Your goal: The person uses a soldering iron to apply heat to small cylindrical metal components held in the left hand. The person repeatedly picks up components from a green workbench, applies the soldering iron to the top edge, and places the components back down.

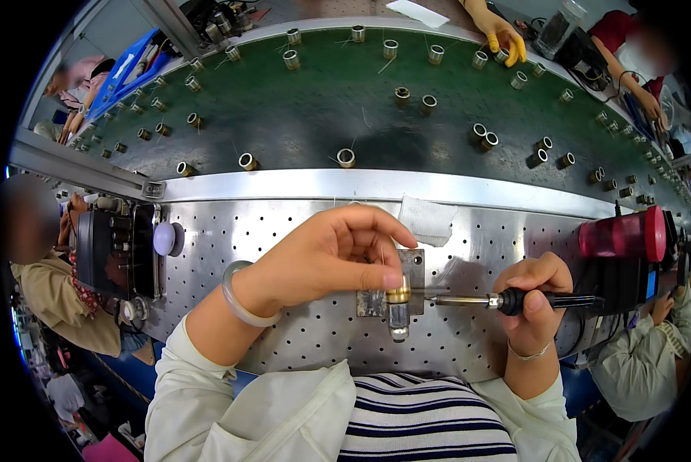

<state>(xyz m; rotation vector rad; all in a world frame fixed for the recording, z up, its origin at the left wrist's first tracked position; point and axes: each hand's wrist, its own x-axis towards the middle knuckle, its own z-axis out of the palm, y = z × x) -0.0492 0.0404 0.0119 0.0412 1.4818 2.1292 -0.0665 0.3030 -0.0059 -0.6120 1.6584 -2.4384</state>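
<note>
Bent over a small brass-coloured cylinder [399, 295], my left hand [322, 250] is closed, its thumb pressing at the cylinder's upper end. A fine wire seems to rise beside those fingertips. The cylinder sits on a silver, round-ended post of a metal fixture [415, 266]. From the right, my right hand [534, 300] grips a soldering iron [469, 300] by its black handle. The iron lies level, and its thin tip points left, close to the cylinder; whether they touch I cannot tell.
A white cloth [427, 221] lies behind the fixture on the perforated metal bench [199, 262]. Beyond a metal rail, a green belt [299, 108] carries several small metal cylinders. A pink-lidded container [623, 235] stands right. A co-worker's hand in yellow finger covers [504, 40] reaches over the belt.
</note>
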